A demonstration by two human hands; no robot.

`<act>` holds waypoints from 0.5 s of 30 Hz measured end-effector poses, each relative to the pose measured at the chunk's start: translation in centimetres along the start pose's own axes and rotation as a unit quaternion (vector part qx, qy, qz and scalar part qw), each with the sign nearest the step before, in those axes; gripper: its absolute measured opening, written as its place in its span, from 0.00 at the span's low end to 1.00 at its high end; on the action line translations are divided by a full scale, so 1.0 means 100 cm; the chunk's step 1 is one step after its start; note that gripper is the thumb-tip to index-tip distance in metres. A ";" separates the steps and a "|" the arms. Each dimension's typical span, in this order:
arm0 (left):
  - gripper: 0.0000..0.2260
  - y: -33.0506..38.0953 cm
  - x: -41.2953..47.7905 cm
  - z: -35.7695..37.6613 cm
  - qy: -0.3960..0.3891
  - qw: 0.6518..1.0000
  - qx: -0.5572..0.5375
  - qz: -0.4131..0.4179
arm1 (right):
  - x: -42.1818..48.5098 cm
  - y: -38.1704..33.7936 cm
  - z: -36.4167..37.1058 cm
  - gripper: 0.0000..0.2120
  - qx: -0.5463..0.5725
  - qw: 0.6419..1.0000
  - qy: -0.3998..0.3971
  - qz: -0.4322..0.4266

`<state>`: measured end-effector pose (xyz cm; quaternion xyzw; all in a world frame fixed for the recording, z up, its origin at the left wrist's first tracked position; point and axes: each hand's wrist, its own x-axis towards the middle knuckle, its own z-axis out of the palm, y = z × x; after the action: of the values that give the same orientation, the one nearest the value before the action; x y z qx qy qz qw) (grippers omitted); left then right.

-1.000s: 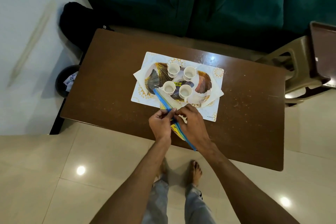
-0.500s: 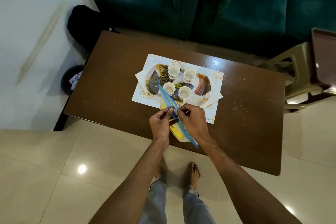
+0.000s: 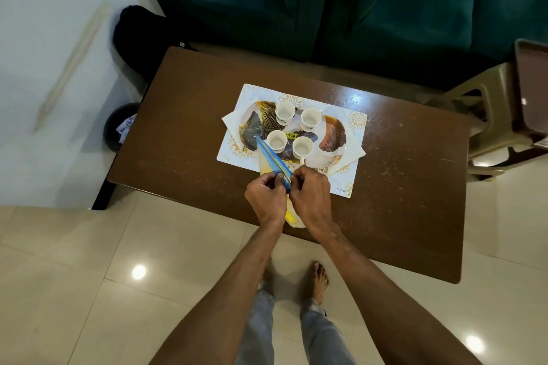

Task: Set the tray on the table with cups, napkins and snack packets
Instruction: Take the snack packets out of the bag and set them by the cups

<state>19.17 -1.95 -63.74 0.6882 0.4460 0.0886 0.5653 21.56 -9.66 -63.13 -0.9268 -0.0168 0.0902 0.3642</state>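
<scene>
1. Table (image 3: 184, 133): brown wood, with its long side running left to right and a teal sofa (image 3: 385, 9) beyond its far edge.
2. Mat (image 3: 357, 124): white with gold medallions, lying flat at the middle of the table.
3. Tray (image 3: 335, 135): oval with a fan-leaf pattern. It rests on the mat and carries a yellow price sticker (image 3: 291, 136) at its centre.
4. Napkins (image 3: 232, 123): white corners project from under the tray at its left and right ends.
5. Cups: four white cups stand upright on the tray in a square: far-left cup (image 3: 285, 112), far-right cup (image 3: 310, 118), near-left cup (image 3: 276, 140) and near-right cup (image 3: 302, 147).
6. Packet (image 3: 271, 158): blue and yellow, held edge-up above the near side of the mat. Its far tip reaches over the tray's near-left rim, just beside the near-left cup.
7. Left hand (image 3: 264, 197): fingers curled, pinching the packet's blue edge.
8. Right hand (image 3: 312, 195): fingers curled, gripping the same edge just beside the left hand.
9. Surroundings: a black bag (image 3: 133, 35) and a dark bin (image 3: 117, 127) to the left of the table, and a plastic stool (image 3: 486, 118) to its right.
</scene>
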 end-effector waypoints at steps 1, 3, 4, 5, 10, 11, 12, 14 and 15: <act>0.05 0.000 -0.001 0.001 0.007 1.000 0.006 -0.002 | -0.001 0.000 0.002 0.03 -0.010 1.000 0.001 0.005; 0.04 0.000 -0.003 0.002 0.019 1.000 0.008 -0.005 | -0.004 -0.001 0.005 0.04 -0.023 1.000 0.005 0.017; 0.04 -0.001 -0.004 0.002 0.022 1.000 0.009 -0.003 | -0.004 -0.001 0.006 0.04 -0.026 0.999 0.010 0.022; 0.04 -0.001 -0.005 0.001 0.021 1.000 0.011 0.001 | -0.003 -0.002 0.006 0.04 -0.028 0.999 0.015 0.026; 0.04 0.001 -0.003 -0.009 0.029 0.999 0.041 0.021 | 0.003 -0.001 -0.001 0.02 -0.052 0.998 0.019 0.030; 0.04 -0.002 0.003 -0.014 0.040 0.998 0.041 0.016 | 0.008 0.004 -0.006 0.03 -0.053 0.997 0.035 0.040; 0.04 -0.005 0.009 -0.021 0.049 0.998 0.038 0.009 | 0.014 0.010 -0.012 0.04 -0.051 0.996 0.048 0.047; 0.04 -0.011 0.020 -0.034 0.052 0.998 0.029 -0.004 | 0.025 0.020 -0.023 0.04 -0.054 0.996 0.051 0.041; 0.04 -0.014 0.023 -0.037 0.048 0.998 0.026 -0.007 | 0.028 0.022 -0.026 0.04 -0.056 0.997 0.048 0.032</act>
<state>17.44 2.22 -64.51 0.6942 0.4799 0.1061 0.5259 24.75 -12.76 -63.17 -0.9491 0.0249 0.0561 0.3089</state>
